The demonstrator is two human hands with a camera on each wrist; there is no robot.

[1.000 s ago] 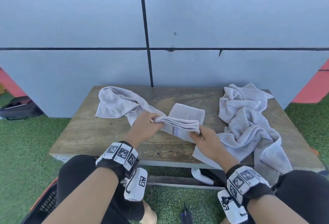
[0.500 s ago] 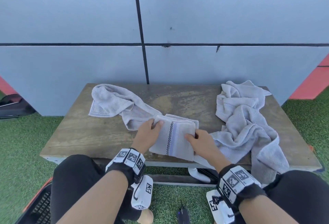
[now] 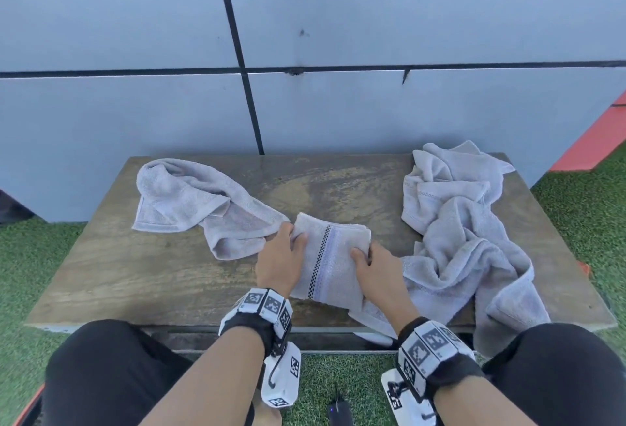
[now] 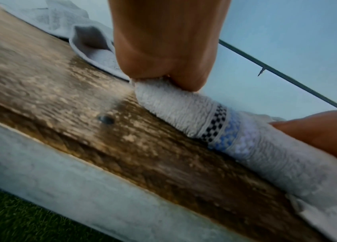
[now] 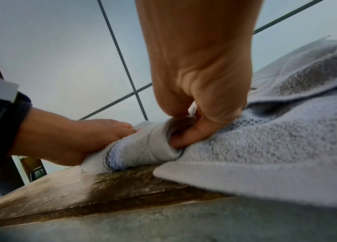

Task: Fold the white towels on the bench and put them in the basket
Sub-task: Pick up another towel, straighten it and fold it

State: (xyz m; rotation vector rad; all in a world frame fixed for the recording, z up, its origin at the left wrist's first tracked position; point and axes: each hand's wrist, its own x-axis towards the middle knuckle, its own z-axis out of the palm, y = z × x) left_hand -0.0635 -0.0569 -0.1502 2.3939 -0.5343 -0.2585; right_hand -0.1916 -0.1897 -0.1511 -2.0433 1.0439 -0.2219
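A pale grey-blue panelled wall (image 3: 372, 12) is standing behind everything, with thin dark seams (image 3: 237, 46) crossing it. Green artificial grass (image 3: 582, 208) is covering the ground on both sides. A red strip (image 3: 596, 141) is slanting along the right edge. Soft, even daylight is falling throughout.

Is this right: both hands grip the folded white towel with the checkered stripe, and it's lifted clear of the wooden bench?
Not quite. Left hand and right hand do grip the folded white towel with the checkered stripe, but it is not lifted: the left wrist view shows it lying on the wooden bench.
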